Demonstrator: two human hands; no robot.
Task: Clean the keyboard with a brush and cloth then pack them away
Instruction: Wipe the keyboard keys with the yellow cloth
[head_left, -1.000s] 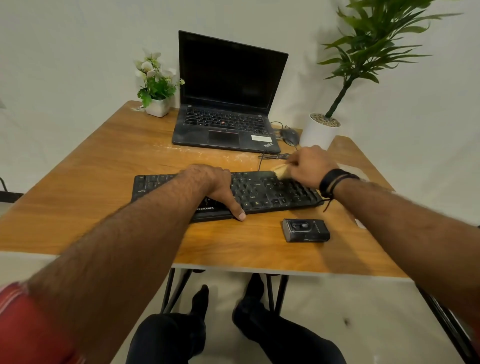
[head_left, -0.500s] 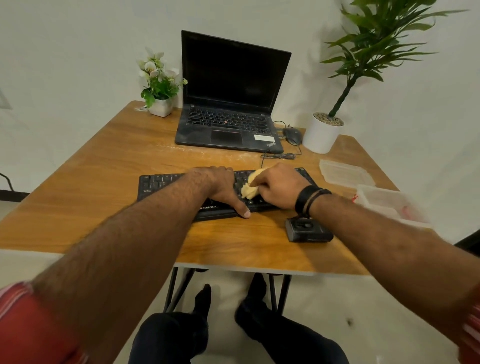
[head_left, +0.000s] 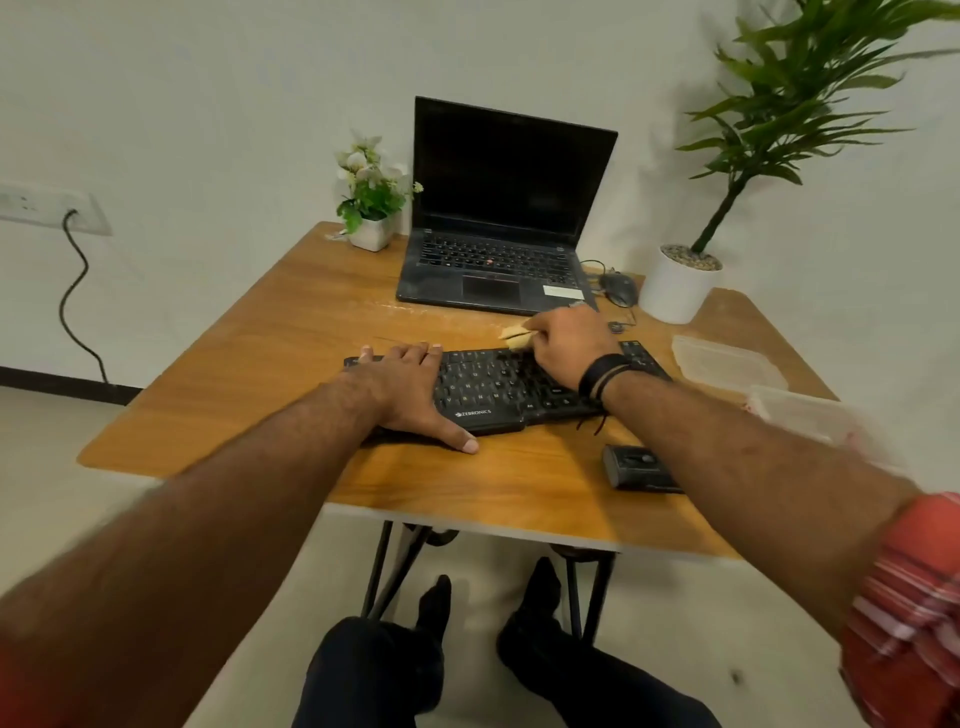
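A black keyboard (head_left: 483, 387) lies across the middle of the wooden table (head_left: 249, 374). My left hand (head_left: 410, 387) rests flat on its left part, fingers straight and thumb down at the front edge. My right hand (head_left: 569, 340) grips a crumpled yellow cloth (head_left: 514, 335) at the keyboard's far edge, right of centre. Most of the cloth is hidden in the fist. No brush can be made out.
A small black box-like object (head_left: 636, 467) lies in front of the keyboard at the right. Clear plastic lid (head_left: 722, 361) and container (head_left: 810, 415) sit at the right edge. Behind stand an open laptop (head_left: 498, 260), a mouse (head_left: 618, 288), a flower pot (head_left: 371, 231) and a potted plant (head_left: 675, 291).
My right hand with the cloth swept from the keyboard's front middle back up to its far edge. My left hand slid left along the keyboard. The camera view shifted.
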